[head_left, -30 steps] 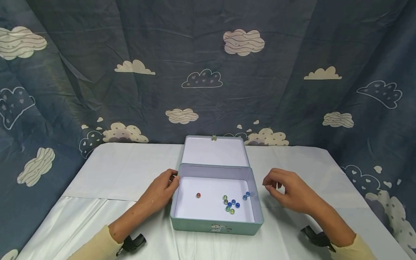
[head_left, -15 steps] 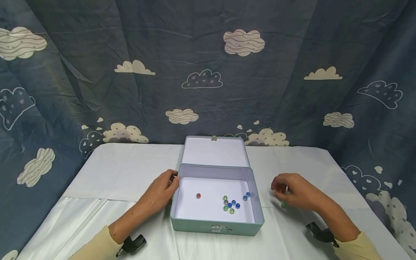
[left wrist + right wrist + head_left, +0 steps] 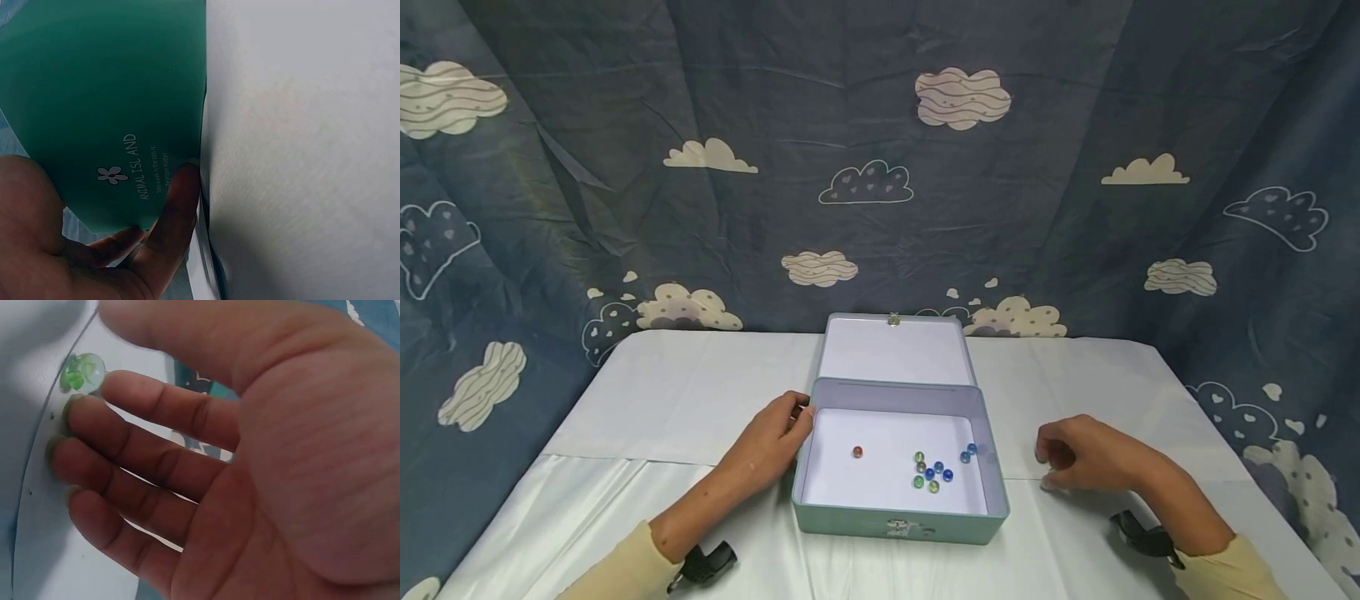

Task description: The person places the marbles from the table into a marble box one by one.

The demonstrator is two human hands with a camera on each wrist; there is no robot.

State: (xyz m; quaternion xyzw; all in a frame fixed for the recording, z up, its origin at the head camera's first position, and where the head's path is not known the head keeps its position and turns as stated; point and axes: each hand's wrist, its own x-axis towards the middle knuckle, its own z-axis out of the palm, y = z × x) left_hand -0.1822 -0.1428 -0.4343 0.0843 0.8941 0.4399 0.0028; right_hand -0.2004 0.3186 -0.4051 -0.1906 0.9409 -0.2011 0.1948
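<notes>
A green tin box (image 3: 898, 526) with a white inside stands with its lid raised, holding a red marble (image 3: 857, 452) at left and several blue and green marbles, such as a blue marble (image 3: 948, 476), toward the right. My left hand (image 3: 772, 443) rests at the box's left side, fingertips against its printed green wall (image 3: 119, 94). To the right of the box, my right hand (image 3: 1093, 454) is low over the table, fingers loosely bent and thumb apart. In the right wrist view a clear green marble (image 3: 84, 373) lies just beyond the index fingertip; the hand hides it in the head view.
The open lid (image 3: 895, 348) lies back behind the box. White cloth (image 3: 715, 358) covers the table, with a seam crossing it. A dark cloud-print curtain (image 3: 880, 233) hangs behind and along both sides. Black wrist cameras sit under both forearms.
My right hand has moved right and toward me, its thumb and fingers spreading. A green marble in the box has rolled slightly left. My left hand stays put.
</notes>
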